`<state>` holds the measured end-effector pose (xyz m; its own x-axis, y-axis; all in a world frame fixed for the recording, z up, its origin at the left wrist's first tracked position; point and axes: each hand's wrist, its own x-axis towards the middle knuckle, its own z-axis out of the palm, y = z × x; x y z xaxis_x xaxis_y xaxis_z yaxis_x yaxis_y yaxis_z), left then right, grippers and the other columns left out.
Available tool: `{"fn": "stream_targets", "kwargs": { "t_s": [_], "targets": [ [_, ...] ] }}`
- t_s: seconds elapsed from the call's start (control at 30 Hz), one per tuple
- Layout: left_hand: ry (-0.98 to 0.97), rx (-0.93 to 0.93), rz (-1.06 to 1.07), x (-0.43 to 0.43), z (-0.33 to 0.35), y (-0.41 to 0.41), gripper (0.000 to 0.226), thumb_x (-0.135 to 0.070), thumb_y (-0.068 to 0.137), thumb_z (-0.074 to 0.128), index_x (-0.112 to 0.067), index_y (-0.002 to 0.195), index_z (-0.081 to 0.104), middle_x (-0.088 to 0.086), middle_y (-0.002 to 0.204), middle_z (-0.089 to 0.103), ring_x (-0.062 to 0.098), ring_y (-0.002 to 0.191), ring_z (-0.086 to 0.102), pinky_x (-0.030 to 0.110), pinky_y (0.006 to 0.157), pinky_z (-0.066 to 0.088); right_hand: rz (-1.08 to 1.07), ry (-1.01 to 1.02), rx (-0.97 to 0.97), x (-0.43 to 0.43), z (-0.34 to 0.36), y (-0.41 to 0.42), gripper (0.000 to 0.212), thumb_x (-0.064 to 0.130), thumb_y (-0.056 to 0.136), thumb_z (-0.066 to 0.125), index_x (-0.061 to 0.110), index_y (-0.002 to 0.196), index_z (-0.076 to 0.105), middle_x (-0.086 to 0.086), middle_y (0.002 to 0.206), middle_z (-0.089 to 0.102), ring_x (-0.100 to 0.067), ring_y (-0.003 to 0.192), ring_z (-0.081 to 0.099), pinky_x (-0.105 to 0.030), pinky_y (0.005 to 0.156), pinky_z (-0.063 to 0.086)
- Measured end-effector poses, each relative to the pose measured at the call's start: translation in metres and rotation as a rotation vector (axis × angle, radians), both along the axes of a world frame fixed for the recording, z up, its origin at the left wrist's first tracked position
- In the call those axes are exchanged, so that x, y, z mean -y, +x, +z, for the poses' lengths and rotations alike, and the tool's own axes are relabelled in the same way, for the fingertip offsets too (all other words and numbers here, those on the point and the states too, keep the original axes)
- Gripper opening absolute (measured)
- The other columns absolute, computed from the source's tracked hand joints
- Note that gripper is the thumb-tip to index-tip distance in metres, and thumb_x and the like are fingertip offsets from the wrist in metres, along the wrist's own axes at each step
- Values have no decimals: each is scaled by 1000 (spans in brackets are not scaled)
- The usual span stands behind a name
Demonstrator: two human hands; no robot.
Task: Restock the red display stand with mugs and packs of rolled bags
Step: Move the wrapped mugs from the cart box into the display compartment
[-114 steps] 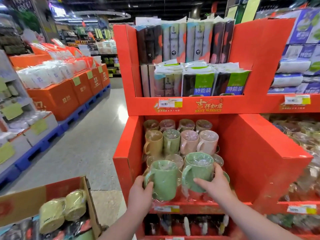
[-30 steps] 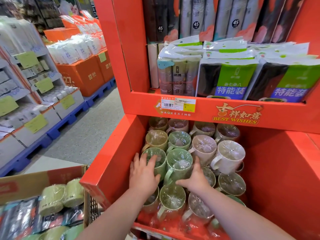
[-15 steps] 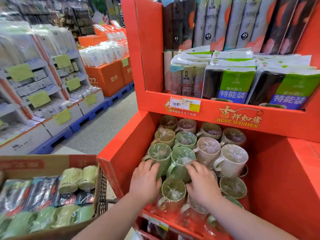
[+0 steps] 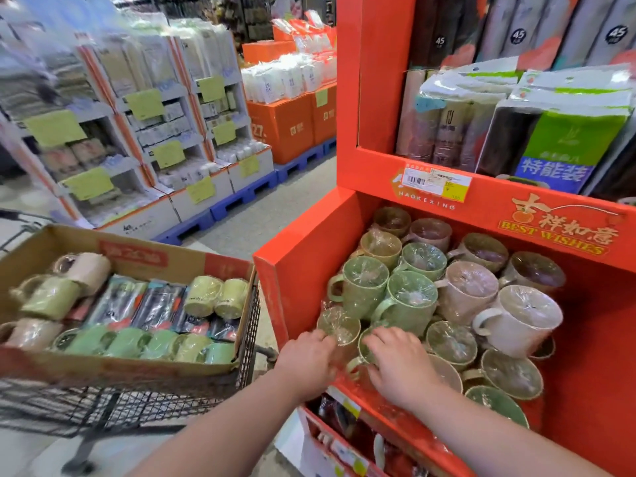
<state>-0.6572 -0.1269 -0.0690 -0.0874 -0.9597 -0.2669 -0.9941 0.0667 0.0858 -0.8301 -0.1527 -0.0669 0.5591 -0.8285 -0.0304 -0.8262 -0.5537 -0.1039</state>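
Right now your left hand (image 4: 306, 359) and right hand (image 4: 399, 364) sit low at the front of the red stand (image 4: 303, 256), fingers curled around a film-wrapped mug (image 4: 361, 352) in the front row; whether they grip it firmly, you cannot tell. More wrapped mugs (image 4: 406, 301) fill the bin behind. Packs of rolled bags (image 4: 557, 139) stand on the shelf above. Beside you, a cardboard box (image 4: 130, 368) on a wire cart (image 4: 137, 401) holds further mugs and packs.

Shop, price-tagged shelves (image 4: 144, 105), trolley (image 4: 137, 404)
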Motion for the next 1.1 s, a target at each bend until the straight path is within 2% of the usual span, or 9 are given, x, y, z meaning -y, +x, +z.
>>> {"fn": "stream_targets", "kwargs": {
  "t_s": [0.07,0.13,0.33,0.7,0.93,1.1],
  "targets": [
    [31,-7,8,-8,-2,8,40,-38,92,47,-17,126,49,3,130,48,27,117,49,43,94,46,28,25,-43,-2,-3,6,45,31,90,50,20,134,45,1,135,45,-24,131,37,-38,108,29],
    [33,-8,11,-17,-4,18,38,-35,92,47,-16,125,49,5,128,50,27,116,50,42,94,46,36,41,-70,-6,-3,15,47,32,92,46,21,138,41,1,138,44,-23,132,34,-36,110,26],
    [9,-22,62,-42,-8,73,43,-37,92,46,-19,131,46,5,125,50,27,118,49,38,93,45,73,89,-65,-26,-2,69,34,33,92,45,21,123,51,-1,127,50,-23,125,41,-34,107,27],
    [53,-19,209,-129,-9,223,38,-36,92,48,-18,126,47,7,126,49,29,117,46,43,94,42,93,128,-36,-76,-13,216,37,34,93,45,26,129,50,2,129,52,-23,122,46,-34,99,37],
    [25,-35,329,-182,-13,318,43,-43,93,48,-18,128,47,4,128,50,26,120,47,43,99,43,150,135,-49,-116,-20,309,31,34,90,47,25,119,56,-1,116,58,-25,112,53,-33,92,42],
    [-30,-53,353,-193,-10,350,40,-40,93,48,-18,127,48,4,124,51,25,117,48,40,96,44,164,138,-81,-122,-17,342,31,33,90,47,23,117,55,-3,114,56,-26,111,52,-35,91,44]
  ]
}}
